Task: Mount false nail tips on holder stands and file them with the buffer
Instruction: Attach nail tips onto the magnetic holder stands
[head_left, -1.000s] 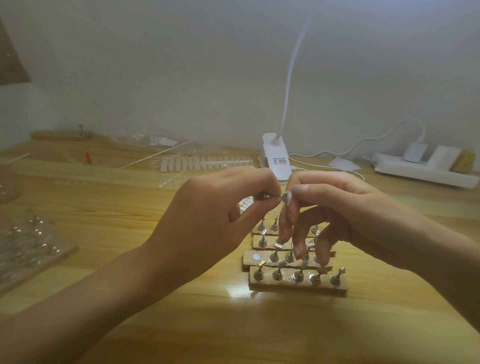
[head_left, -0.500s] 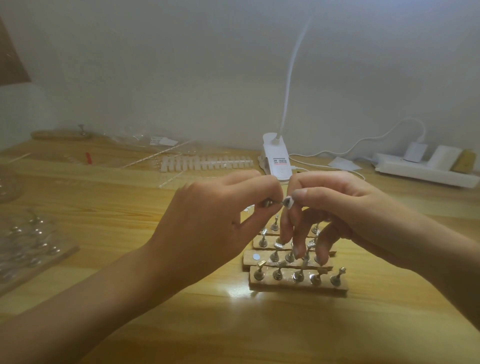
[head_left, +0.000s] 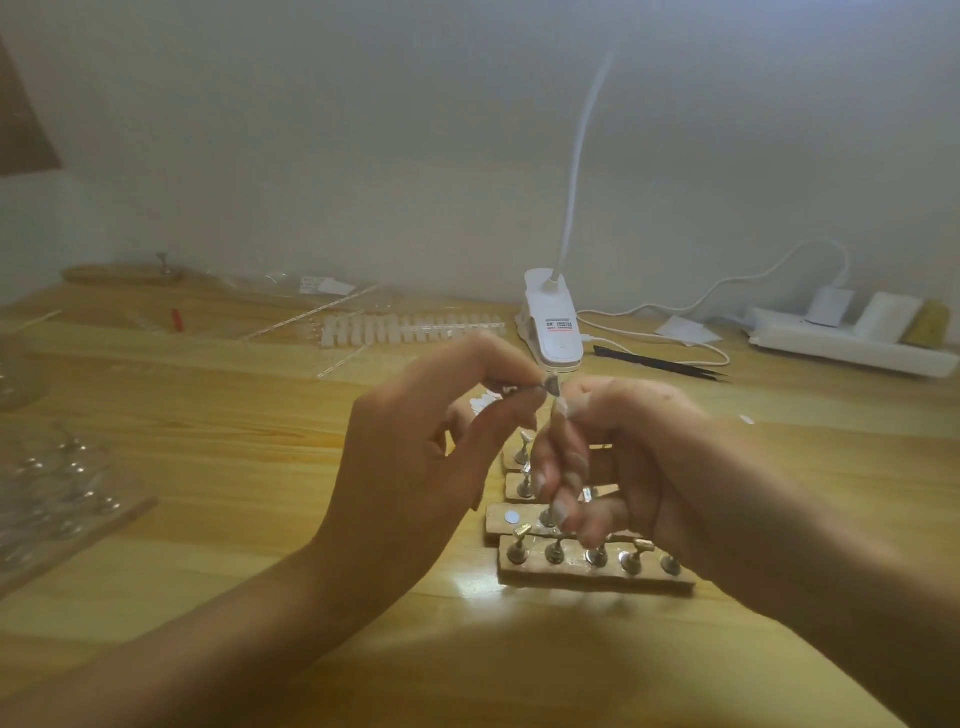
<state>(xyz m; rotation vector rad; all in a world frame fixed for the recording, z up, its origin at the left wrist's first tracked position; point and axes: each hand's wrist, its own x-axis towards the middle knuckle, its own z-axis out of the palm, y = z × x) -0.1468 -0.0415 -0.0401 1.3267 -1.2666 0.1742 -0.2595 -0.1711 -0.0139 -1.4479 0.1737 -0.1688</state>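
Head view: pinching a small metal stand (head_left: 550, 385) in left hand (head_left: 415, 467) fingers over the bench (head_left: 234, 441); curling right hand (head_left: 670, 467) fingers beside it, hold too blurry to tell.

Bare tabletop (head_left: 249, 436) runs between the clear tray (head_left: 67, 509) at the left edge and the stand rows (head_left: 587, 566) at centre, and on in front of the rows. The left hand (head_left: 415, 467) and right hand (head_left: 654, 467), both pinching one stand (head_left: 550, 385), hang over the rows and block them from above. Behind them the nail strip (head_left: 415, 330), lamp base (head_left: 553, 322), cable (head_left: 670, 340) and black tool (head_left: 660, 364) line the wall side. The power strip (head_left: 841, 348) fills the far right.
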